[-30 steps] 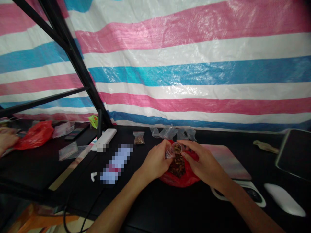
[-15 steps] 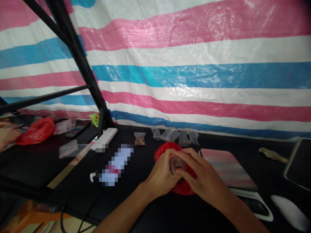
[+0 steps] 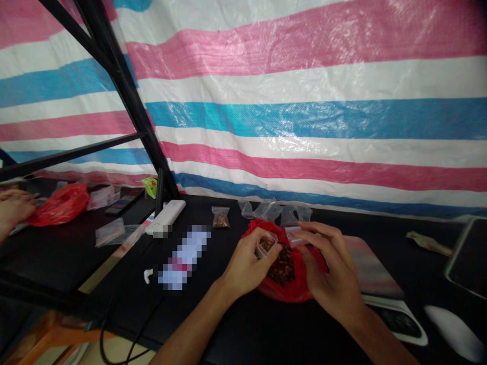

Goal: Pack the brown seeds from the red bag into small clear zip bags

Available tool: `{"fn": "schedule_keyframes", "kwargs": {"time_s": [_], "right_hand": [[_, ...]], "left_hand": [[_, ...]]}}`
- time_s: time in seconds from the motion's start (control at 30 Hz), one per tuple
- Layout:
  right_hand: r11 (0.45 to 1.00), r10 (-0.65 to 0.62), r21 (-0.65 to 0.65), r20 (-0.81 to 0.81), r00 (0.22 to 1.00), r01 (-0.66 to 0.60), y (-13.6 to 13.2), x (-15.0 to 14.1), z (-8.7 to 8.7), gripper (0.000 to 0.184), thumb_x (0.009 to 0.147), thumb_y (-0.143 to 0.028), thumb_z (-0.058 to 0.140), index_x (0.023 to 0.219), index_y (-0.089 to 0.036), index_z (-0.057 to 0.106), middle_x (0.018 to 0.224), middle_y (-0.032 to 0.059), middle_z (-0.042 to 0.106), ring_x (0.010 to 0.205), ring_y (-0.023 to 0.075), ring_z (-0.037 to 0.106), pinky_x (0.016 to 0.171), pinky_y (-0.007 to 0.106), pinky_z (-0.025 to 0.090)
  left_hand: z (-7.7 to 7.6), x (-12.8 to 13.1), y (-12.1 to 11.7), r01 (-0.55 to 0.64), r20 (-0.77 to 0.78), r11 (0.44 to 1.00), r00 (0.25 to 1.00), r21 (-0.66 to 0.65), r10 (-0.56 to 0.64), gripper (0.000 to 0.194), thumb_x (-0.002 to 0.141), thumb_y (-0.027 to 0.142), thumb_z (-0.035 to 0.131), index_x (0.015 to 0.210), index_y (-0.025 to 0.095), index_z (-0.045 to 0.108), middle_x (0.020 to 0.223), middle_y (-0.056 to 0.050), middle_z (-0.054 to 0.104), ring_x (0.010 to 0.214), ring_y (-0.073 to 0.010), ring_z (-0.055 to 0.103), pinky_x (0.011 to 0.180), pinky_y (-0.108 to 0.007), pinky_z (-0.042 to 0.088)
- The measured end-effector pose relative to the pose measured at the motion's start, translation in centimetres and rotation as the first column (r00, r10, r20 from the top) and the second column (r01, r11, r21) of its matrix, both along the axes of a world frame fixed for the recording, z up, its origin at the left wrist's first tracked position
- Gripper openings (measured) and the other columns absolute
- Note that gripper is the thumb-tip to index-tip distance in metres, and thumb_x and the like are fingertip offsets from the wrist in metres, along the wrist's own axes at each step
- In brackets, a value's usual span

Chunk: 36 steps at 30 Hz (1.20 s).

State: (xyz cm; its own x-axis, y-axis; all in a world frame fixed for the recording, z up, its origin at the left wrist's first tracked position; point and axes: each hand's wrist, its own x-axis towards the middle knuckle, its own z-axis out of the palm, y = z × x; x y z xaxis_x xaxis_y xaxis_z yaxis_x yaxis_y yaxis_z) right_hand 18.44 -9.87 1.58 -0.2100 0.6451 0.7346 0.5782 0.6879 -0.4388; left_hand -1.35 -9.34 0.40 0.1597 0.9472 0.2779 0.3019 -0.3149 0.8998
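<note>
red bag (image 3: 283, 295): open, brown bits (image 3: 282, 269) inside | clear cup (image 3: 261, 248), clear baggie (image 3: 295, 236): above

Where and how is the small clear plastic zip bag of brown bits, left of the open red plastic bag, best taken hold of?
Probably by the flat top band of the zip bag, pinched from above: the brown bits gather lower down, leaving that edge thinner. Approaching from its left seems easier, since the red plastic bag is to its right.
</note>
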Motion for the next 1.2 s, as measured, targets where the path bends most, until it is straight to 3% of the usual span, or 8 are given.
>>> {"fn": "schedule_keyframes", "kwargs": {"time_s": [0.2, 0.33, 0.4, 0.53, 0.73, 0.9, 1.03, 1.2], "right_hand": [[0.956, 0.144, -0.291, 0.4, 0.905, -0.024, 0.9, 0.0, -0.3, 0.022, 0.1, -0.021, 0.056, 0.115, -0.03, 0.069, 0.118, 0.005, 0.069, 0.106, 0.0255, 0.066, 0.094, 0.045, 0.051], [0.941, 0.108, -0.329, 0.508, 0.855, 0.076, 1.6, 0.2, -1.0, 0.017, 0.1, -0.025, 0.06, 0.112, -0.029, 0.07, 0.113, 0.0043, 0.071, 0.096, 0.0245, 0.068, 0.088, 0.044, 0.05], [0.949, 0.079, -0.298, 0.548, 0.833, 0.106, 1.9, 0.4, -1.4, 0.02, 0.098, -0.027, 0.064, 0.117, -0.029, 0.069, 0.115, 0.0048, 0.072, 0.097, 0.0252, 0.07, 0.086, 0.043, 0.05], [0.965, -0.006, -0.205, 0.606, 0.795, 0.164, 2.3, 0.7, -2.3, 0.039, 0.092, -0.03, 0.072, 0.13, -0.027, 0.063, 0.116, 0.0066, 0.073, 0.096, 0.0277, 0.071, 0.081, 0.041, 0.049], [0.98, -0.024, -0.143, 0.612, 0.791, 0.141, 2.1, 0.6, -2.6, 0.027, 0.092, -0.036, 0.073, 0.114, -0.022, 0.066, 0.105, 0.0073, 0.075, 0.096, 0.029, 0.066, 0.085, 0.043, 0.042], [0.972, 0.071, -0.227, 0.548, 0.833, 0.067, 1.7, 0.7, -1.7, 0.019, 0.091, -0.022, 0.069, 0.11, -0.024, 0.068, 0.112, 0.0048, 0.073, 0.102, 0.0258, 0.062, 0.089, 0.042, 0.037], [0.97, 0.065, -0.229, 0.565, 0.822, 0.081, 1.5, 0.6, -1.7, 0.031, 0.092, -0.02, 0.067, 0.123, -0.023, 0.068, 0.117, 0.0067, 0.072, 0.103, 0.0262, 0.061, 0.089, 0.042, 0.037], [0.979, -0.035, -0.135, 0.633, 0.773, 0.154, 1.5, 0.1, -2.1, 0.023, 0.095, -0.029, 0.067, 0.115, -0.02, 0.072, 0.107, 0.009, 0.075, 0.098, 0.0285, 0.062, 0.087, 0.045, 0.036]], "left_hand": [[0.8, -1.6, 0.7, -0.269, 0.095, 0.96, 0.961, 0.081, 0.261, 0.024, 0.1, 0.041, 0.057, 0.087, 0.021, 0.054, 0.074, 0.004, 0.057, 0.063, -0.0117, 0.052, 0.061, -0.024, 0.038], [0.2, -2.4, 1.4, -0.359, -0.105, 0.928, 0.924, 0.102, 0.368, 0.022, 0.098, 0.038, 0.058, 0.085, 0.022, 0.051, 0.074, 0.003, 0.056, 0.066, -0.014, 0.053, 0.064, -0.026, 0.036], [-0.5, -2.7, 1.7, -0.332, -0.21, 0.94, 0.917, 0.075, 0.341, 0.022, 0.094, 0.039, 0.063, 0.086, 0.022, 0.052, 0.078, 0.002, 0.058, 0.068, -0.0155, 0.055, 0.065, -0.027, 0.036], [-2.0, -2.8, 1.8, -0.15, -0.279, 0.987, 0.952, -0.064, 0.127, 0.03, 0.084, 0.044, 0.074, 0.089, 0.021, 0.055, 0.084, 0.0, 0.062, 0.072, -0.0173, 0.057, 0.063, -0.027, 0.036], [-2.2, -1.8, 2.1, -0.016, 0.045, 0.986, 0.999, -0.168, 0.024, 0.016, 0.084, 0.025, 0.067, 0.085, 0.021, 0.052, 0.075, 0.005, 0.058, 0.069, -0.013, 0.054, 0.063, -0.024, 0.038], [-1.7, -1.2, 2.4, 0.05, 0.321, 0.975, 0.947, -0.215, 0.022, 0.026, 0.082, 0.033, 0.071, 0.081, 0.021, 0.048, 0.073, 0.006, 0.053, 0.067, -0.0106, 0.05, 0.065, -0.023, 0.04], [-1.5, -1.0, 2.4, 0.058, 0.384, 0.965, 0.922, -0.257, 0.046, 0.038, 0.078, 0.042, 0.077, 0.081, 0.021, 0.046, 0.075, 0.006, 0.054, 0.068, -0.0107, 0.051, 0.066, -0.023, 0.04], [-1.7, -0.9, 2.4, 0.035, 0.374, 0.967, 0.925, -0.254, 0.065, 0.033, 0.079, 0.039, 0.076, 0.083, 0.02, 0.049, 0.079, 0.004, 0.058, 0.073, -0.0122, 0.055, 0.071, -0.025, 0.044]]}}
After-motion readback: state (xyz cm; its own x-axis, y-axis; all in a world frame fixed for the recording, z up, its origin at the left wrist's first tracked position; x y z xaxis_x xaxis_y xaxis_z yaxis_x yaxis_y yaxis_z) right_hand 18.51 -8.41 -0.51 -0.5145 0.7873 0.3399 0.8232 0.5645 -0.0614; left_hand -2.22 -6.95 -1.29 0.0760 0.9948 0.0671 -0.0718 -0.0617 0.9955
